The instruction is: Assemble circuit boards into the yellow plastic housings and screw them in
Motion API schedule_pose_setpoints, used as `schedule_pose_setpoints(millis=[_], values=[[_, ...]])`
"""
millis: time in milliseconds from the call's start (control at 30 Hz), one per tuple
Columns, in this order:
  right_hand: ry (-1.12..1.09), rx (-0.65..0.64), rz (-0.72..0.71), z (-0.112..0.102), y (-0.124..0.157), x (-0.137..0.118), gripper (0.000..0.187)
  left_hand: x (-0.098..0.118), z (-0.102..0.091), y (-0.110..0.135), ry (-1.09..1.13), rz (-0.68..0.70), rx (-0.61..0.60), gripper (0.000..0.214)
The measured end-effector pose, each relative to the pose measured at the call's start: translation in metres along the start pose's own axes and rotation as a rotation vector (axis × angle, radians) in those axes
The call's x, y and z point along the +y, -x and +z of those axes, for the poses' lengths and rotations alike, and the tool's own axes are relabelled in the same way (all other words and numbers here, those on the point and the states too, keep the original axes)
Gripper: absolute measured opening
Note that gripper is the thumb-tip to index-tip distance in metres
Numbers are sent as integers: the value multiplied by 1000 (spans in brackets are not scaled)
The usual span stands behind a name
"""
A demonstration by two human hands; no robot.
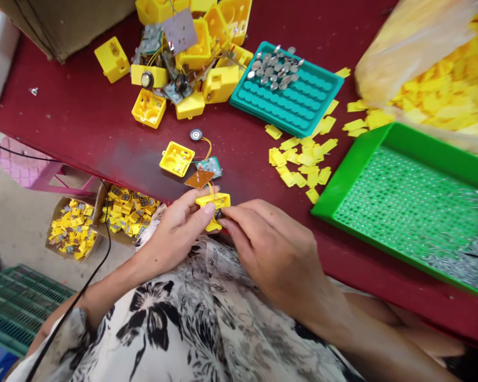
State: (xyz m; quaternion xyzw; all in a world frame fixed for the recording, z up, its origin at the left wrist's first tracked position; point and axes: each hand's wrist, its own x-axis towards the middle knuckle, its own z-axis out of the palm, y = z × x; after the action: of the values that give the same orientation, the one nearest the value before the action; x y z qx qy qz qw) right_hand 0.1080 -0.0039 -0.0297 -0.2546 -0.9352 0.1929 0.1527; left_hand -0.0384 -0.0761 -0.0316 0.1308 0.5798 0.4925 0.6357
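My left hand (pixel 185 223) is closed around a small yellow plastic case (pixel 220 199) at the table's near edge. Thumb and fingers of my right hand (pixel 276 244) pinch a small dark round part (pixel 218 214), which looks like a speaker, at the case's opening. Wires run from the case to a brown square plate (pixel 199 179) just beyond it. Beside that plate lie a green circuit board (pixel 213 167) and a round speaker (pixel 196 135) on yellow wires. An open yellow case half (pixel 177 158) rests to their left.
Yellow cases and circuit boards (pixel 199 53) are heaped at the back. A teal tray (pixel 287 106) holds button cells, with loose yellow covers (pixel 302 159) near it. At right stand a green basket (pixel 354 159) of screws and a bag (pixel 398 48) of yellow pieces. Filled boxes (pixel 74 228) sit below left.
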Motion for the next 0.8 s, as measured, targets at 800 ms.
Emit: schedule_pose_setpoints(millis=[800], values=[[-77,55,67,-1,-13,8,7,-6,-4,-9,-320,364,9,37]])
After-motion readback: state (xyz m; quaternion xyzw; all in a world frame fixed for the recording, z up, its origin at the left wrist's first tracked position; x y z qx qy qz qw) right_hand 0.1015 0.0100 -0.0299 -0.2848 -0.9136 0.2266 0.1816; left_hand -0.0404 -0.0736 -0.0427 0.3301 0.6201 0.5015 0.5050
